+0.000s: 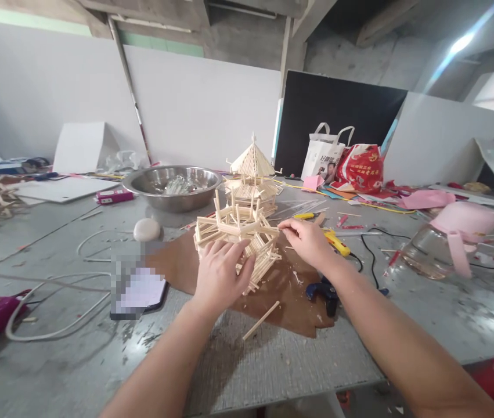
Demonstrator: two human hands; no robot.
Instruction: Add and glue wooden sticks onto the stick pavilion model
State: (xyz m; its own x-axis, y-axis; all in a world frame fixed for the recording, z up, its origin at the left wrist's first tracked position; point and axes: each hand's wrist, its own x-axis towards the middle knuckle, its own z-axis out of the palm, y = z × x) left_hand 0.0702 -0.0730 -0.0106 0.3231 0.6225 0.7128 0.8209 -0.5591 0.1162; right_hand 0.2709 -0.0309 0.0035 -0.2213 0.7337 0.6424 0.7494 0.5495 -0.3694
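A pagoda-like model of pale wooden sticks [229, 223] stands on a brown sheet [290, 313]; its lower part looks like an open, many-sided frame. My left hand [220, 270] lies over the near side of this frame, fingers curled on its rim and thumb held apart at the right. At the frame's right edge, the fingertips of my right hand [303, 238] are pinched on what looks like the end of a thin wooden stick. Behind rises a tiered section with a pointed roof [253, 159]. One loose stick [261, 321] lies in front, across the sheet's near edge.
Right of the model are a blue tool [327, 293] and a yellow tool [337, 242], with a black cord nearby. A phone [144, 290] and white cable lie left. Farther off stand a metal basin [175, 200], a pink-lidded jug [440, 241] and a red bag [360, 168].
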